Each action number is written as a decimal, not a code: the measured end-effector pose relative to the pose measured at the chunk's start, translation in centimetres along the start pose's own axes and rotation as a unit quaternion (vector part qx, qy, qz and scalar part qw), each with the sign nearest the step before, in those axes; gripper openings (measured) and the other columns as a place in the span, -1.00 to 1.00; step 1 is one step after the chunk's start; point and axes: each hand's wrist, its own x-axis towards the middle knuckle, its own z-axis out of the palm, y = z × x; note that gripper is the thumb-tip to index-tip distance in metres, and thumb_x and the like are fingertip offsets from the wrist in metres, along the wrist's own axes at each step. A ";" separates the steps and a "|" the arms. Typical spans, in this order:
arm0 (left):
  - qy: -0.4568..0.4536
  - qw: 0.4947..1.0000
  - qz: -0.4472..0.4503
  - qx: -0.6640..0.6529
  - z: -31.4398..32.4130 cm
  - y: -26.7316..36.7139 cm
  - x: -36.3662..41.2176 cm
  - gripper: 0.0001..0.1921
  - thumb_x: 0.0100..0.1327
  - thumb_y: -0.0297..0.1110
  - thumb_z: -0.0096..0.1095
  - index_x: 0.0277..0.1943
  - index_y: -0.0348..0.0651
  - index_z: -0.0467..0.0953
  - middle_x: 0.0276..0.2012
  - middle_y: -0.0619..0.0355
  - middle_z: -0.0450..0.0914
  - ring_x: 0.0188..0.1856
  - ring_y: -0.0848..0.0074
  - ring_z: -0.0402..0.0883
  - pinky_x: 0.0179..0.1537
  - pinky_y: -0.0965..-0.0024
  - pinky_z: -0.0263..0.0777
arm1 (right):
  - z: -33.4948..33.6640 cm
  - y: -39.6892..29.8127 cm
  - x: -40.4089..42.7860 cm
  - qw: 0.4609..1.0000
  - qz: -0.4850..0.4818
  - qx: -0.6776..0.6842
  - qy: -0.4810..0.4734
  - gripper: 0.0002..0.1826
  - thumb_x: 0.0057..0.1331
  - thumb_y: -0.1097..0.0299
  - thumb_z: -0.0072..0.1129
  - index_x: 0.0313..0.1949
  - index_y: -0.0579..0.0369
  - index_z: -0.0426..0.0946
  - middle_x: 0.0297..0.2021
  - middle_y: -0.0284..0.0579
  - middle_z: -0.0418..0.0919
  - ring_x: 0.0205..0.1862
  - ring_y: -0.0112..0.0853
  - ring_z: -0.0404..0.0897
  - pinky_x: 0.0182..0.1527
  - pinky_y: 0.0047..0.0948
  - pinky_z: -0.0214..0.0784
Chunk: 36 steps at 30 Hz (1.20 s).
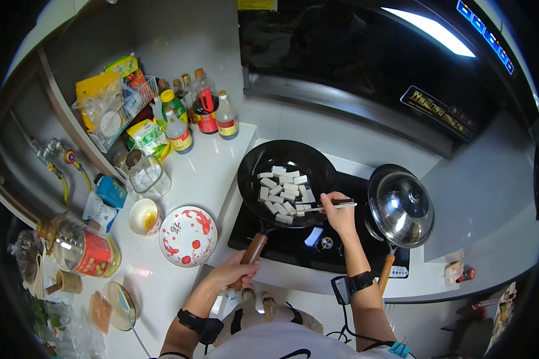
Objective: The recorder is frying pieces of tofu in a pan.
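My left hand [234,272] is wrapped around the brown wooden handle [255,249] of a black wok [296,155]. The wok stands on a black glass cooktop [274,253]. Many white rectangular pieces, which look like tofu [289,195], lie spread over its bottom, mostly apart and some touching. In my right hand [340,217] is a pair of chopsticks [348,205], held over the wok's right rim. Their tips reach the pieces at the right side; whether they grip one I cannot tell.
A lidded pan [399,206] occupies the cooktop's right side. To the left are a patterned plate [188,251], a bowl with yellow residue [144,217], a glass container [150,177] and a large jar [83,251]. Sauce bottles [205,107] stand behind. Above hangs a range hood [341,101].
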 end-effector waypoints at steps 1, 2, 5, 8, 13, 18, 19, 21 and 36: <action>0.000 1.000 -0.002 -0.004 -0.2 0.1 -0.1 -0.70 0.26 -0.51 0.13 0.00 -0.22 0.23 -0.58 0.29 0.23 -0.65 0.70 0.20 -0.63 0.62 0.09 | 0.5 0.2 0.1 1.000 0.002 0.002 -0.003 -0.76 0.28 0.38 0.18 -0.51 0.26 0.51 -0.64 -0.26 0.53 -0.61 -0.59 0.49 -0.54 -0.60 0.34; 0.000 1.000 -0.004 -0.007 -0.3 0.1 -0.1 -0.69 0.25 -0.51 0.13 0.00 -0.22 0.23 -0.58 0.28 0.23 -0.65 0.69 0.19 -0.63 0.61 0.10 | 1.0 0.4 0.0 1.000 0.003 0.000 -0.004 -0.76 0.28 0.38 0.18 -0.51 0.26 0.51 -0.64 -0.26 0.53 -0.61 -0.59 0.49 -0.54 -0.60 0.34; 0.009 1.000 -0.005 0.001 -0.3 0.1 0.0 -0.68 0.25 -0.50 0.14 0.01 -0.21 0.23 -0.56 0.27 0.25 -0.64 0.68 0.21 -0.63 0.61 0.11 | 1.5 0.6 -0.1 1.000 0.021 -0.006 -0.007 -0.76 0.28 0.38 0.17 -0.51 0.26 0.50 -0.64 -0.25 0.53 -0.61 -0.58 0.50 -0.53 -0.60 0.36; -0.003 1.000 -0.012 -0.022 -0.6 -0.2 0.3 -0.67 0.24 -0.50 0.16 0.01 -0.20 0.23 -0.55 0.26 0.27 -0.62 0.67 0.24 -0.62 0.60 0.14 | 1.8 1.5 0.0 0.999 0.035 0.006 0.000 -0.75 0.28 0.38 0.17 -0.51 0.27 0.50 -0.64 -0.24 0.53 -0.62 -0.56 0.51 -0.53 -0.59 0.39; -0.010 1.000 -0.009 -0.012 -0.9 -0.4 0.7 -0.66 0.24 -0.49 0.16 0.02 -0.19 0.22 -0.54 0.24 0.28 -0.61 0.66 0.27 -0.62 0.58 0.18 | 1.8 2.7 0.6 0.999 0.025 -0.027 0.018 -0.73 0.27 0.36 0.20 -0.52 0.31 0.51 -0.64 -0.20 0.54 -0.63 -0.53 0.53 -0.58 -0.55 0.43; -0.017 1.000 -0.009 -0.013 -0.9 -0.5 0.8 -0.65 0.23 -0.49 0.17 0.02 -0.19 0.22 -0.54 0.23 0.29 -0.62 0.65 0.28 -0.61 0.57 0.20 | 0.0 3.3 1.9 0.994 0.094 -0.005 0.063 -0.70 0.24 0.34 0.24 -0.52 0.36 0.50 -0.60 -0.12 0.56 -0.59 -0.45 0.57 -0.61 -0.48 0.50; -0.016 1.000 -0.012 -0.018 -0.8 -0.4 0.8 -0.65 0.23 -0.49 0.17 0.02 -0.19 0.22 -0.54 0.23 0.29 -0.62 0.65 0.28 -0.61 0.57 0.20 | -0.4 3.3 2.2 0.992 0.106 0.007 0.068 -0.70 0.24 0.34 0.25 -0.51 0.37 0.49 -0.58 -0.10 0.57 -0.59 -0.44 0.57 -0.60 -0.46 0.53; -0.016 1.000 -0.015 -0.021 -0.8 -0.4 0.7 -0.64 0.23 -0.49 0.17 0.03 -0.19 0.22 -0.54 0.23 0.29 -0.62 0.65 0.28 -0.61 0.57 0.20 | -1.6 3.1 2.9 0.982 0.174 0.043 0.059 -0.70 0.26 0.35 0.22 -0.47 0.40 0.45 -0.51 -0.05 0.55 -0.54 -0.38 0.58 -0.56 -0.40 0.60; -0.013 1.000 -0.016 -0.014 -0.8 -0.4 0.6 -0.63 0.23 -0.50 0.16 0.04 -0.18 0.21 -0.56 0.24 0.27 -0.63 0.63 0.28 -0.61 0.53 0.20 | -2.8 -0.3 2.3 0.998 0.043 -0.031 -0.029 -0.69 0.29 0.33 0.18 -0.55 0.27 0.48 -0.62 -0.21 0.53 -0.58 -0.52 0.55 -0.58 -0.57 0.43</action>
